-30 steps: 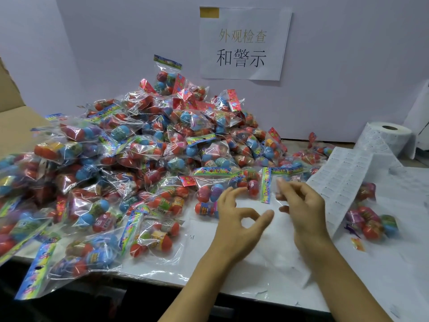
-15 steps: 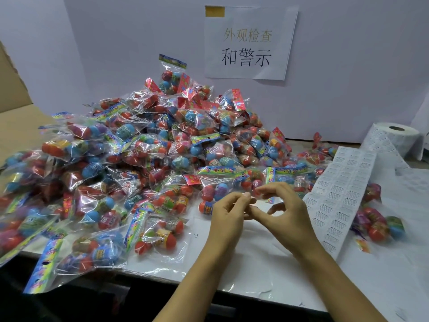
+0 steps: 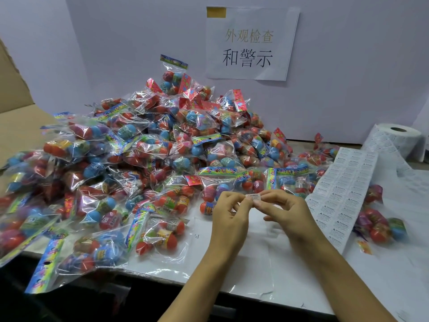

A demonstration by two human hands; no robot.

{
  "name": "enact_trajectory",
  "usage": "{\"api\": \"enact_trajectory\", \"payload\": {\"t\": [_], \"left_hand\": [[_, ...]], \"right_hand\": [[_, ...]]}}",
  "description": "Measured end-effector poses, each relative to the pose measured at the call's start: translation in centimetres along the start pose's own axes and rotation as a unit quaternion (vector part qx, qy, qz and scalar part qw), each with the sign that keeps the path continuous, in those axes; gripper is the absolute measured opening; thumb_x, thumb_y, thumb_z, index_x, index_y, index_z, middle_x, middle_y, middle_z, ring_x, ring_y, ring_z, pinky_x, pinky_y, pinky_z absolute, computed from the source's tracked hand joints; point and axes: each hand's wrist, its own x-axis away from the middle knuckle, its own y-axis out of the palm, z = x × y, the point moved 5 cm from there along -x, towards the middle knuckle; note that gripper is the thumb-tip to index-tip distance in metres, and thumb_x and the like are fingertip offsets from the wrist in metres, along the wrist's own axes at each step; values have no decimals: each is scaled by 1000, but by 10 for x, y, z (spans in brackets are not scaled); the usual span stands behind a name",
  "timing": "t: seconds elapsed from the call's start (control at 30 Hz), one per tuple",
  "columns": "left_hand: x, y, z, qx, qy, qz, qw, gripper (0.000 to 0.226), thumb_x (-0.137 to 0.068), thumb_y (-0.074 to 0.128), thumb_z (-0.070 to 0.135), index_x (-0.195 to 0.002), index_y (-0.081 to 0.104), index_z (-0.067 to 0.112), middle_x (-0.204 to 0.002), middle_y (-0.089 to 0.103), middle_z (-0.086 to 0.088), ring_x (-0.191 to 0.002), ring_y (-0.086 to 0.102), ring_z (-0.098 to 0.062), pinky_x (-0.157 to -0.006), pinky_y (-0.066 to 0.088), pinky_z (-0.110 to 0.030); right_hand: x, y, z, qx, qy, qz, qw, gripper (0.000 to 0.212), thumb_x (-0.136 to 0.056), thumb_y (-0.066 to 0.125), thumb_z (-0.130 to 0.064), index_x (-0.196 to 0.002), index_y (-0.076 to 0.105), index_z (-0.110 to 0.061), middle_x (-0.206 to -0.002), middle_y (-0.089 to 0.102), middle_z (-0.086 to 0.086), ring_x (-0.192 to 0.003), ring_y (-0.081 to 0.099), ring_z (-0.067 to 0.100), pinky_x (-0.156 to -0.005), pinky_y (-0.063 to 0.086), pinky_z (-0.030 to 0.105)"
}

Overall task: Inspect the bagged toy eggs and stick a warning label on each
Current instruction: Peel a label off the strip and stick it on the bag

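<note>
Nearest, two bare forearms reach over the white paper-covered counter point(image 3: 267, 270). The left hand point(image 3: 228, 219) and the right hand point(image 3: 286, 212) meet above it, their fingers point(image 3: 243, 202) pinched together on a small white warning label point(image 3: 254, 196), one hand at each end. Just right of the hands lies an unrolled white sheet of printed warning labels point(image 3: 341, 196), leading back to a white label roll point(image 3: 394, 138). A clear bag of coloured toy eggs point(image 3: 380, 226) lies right of the sheet. Behind and left of the hands rises the big heap of clear bagged toy eggs point(image 3: 144, 159). On the far wall hangs a white paper sign point(image 3: 250, 43).
</note>
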Motion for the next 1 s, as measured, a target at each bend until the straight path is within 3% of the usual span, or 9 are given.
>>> {"api": "enact_trajectory", "payload": {"t": [0.1, 0.2, 0.33, 0.47, 0.6, 0.73, 0.8, 0.87, 1.0], "left_hand": [[3, 0, 5, -32, 23, 18, 999, 26, -98, 66, 14, -73, 66, 22, -86, 52, 3, -70, 50, -3, -68, 40, -13], [7, -13, 14, -75, 87, 125, 986, 5, -95, 70, 14, -92, 70, 18, -97, 55, 1, -82, 52, -6, -74, 41, -13], [-1, -39, 9, -177, 27, 252, 951, 35, -90, 71, 15, -123, 64, 6, -126, 51, -9, -118, 40, -23, -99, 31, -18], [-9, -32, -5, -303, -77, 131, 941, 80, -90, 66, 27, -156, 26, 4, -158, 28, -13, -142, 22, -30, -119, 19, -43], [-15, -33, -8, -360, -80, 79, 926, 102, -86, 69, 40, -160, 4, 17, -146, 30, -12, -133, 32, -33, -110, 30, -45], [-27, -50, -12, -334, -110, 27, 936, 105, -84, 74, 48, -158, 6, 16, -144, 38, -17, -132, 41, -37, -111, 36, -46], [-28, -52, -11, -325, -95, -12, 941, 105, -85, 76, 45, -160, 7, 18, -132, 55, -4, -122, 50, -32, -105, 44, -42], [-24, -51, -7, -289, -67, -17, 955, 108, -81, 82, 39, -161, 10, 25, -118, 64, 4, -109, 59, -25, -97, 51, -39], [-12, -43, 1, -188, 44, 28, 981, 109, -75, 89, 18, -158, 20, 33, -131, 62, -3, -102, 67, -16, -96, 55, -33]], "right_hand": [[-2, -3, 0, -19, -8, 18, 1000, 6, -70, 83, -30, -72, 80, -25, -92, 73, -15, -85, 69, 5, -63, 55, 23], [-5, -12, 4, -55, 13, 76, 996, 16, -82, 80, -14, -70, 80, -25, -85, 74, -16, -77, 69, 2, -61, 53, 21], [-5, -12, 6, -80, 57, 77, 992, 16, -83, 79, -15, -70, 81, -23, -82, 76, -14, -76, 69, 1, -67, 53, 28], [-4, -9, 7, -107, 90, 60, 988, 14, -83, 77, -16, -72, 82, -23, -79, 75, -12, -82, 68, 2, -65, 52, 29], [-4, -9, 13, -103, 117, 60, 986, 3, -85, 77, -14, -83, 79, -14, -86, 75, -7, -93, 68, 12, -63, 54, 28], [-1, 1, 17, -114, 155, 27, 981, 4, -87, 75, -10, -90, 74, -8, -89, 77, 12, -87, 76, 22, -63, 60, 28], [1, 8, 18, -137, 173, 5, 975, 12, -87, 74, -7, -98, 69, -5, -91, 77, 16, -86, 77, 27, -68, 63, 31], [3, 14, 16, -154, 180, -16, 971, 23, -86, 75, -7, -108, 65, -4, -99, 78, 15, -90, 76, 32, -73, 64, 36], [5, 18, 11, -188, 173, -32, 966, 38, -80, 77, -8, -114, 62, -5, -115, 72, 17, -94, 75, 38, -73, 64, 42]]}}
